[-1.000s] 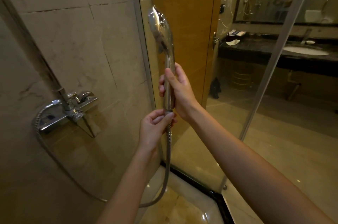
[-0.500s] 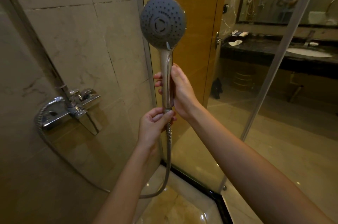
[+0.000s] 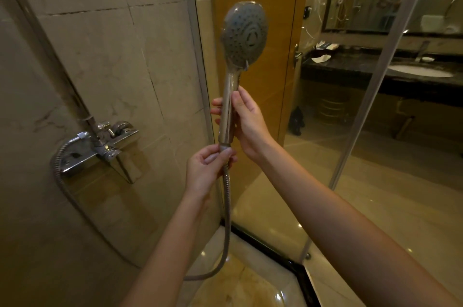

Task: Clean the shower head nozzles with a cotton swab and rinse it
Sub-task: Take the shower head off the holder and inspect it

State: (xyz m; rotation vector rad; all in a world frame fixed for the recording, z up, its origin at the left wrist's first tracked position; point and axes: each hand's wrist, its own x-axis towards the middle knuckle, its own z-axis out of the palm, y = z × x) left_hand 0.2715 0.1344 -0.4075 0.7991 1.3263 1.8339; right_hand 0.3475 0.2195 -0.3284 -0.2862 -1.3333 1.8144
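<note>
I hold a chrome hand shower upright in front of me, its grey nozzle face turned toward me and slightly to the right. My right hand grips the chrome handle from the right side. My left hand pinches the nut where the ribbed metal hose joins the handle's bottom end. The hose loops down and back left to the wall mixer tap. No cotton swab is in view.
Beige tiled wall stands at left, with the chrome mixer tap on it. A glass shower enclosure runs behind the shower head and to the right. Beyond the glass are a dark vanity counter with a white basin and a mirror.
The shower head has turned from edge-on to face me, then a bit to the right. Both hands keep their hold on the handle and the hose nut.
</note>
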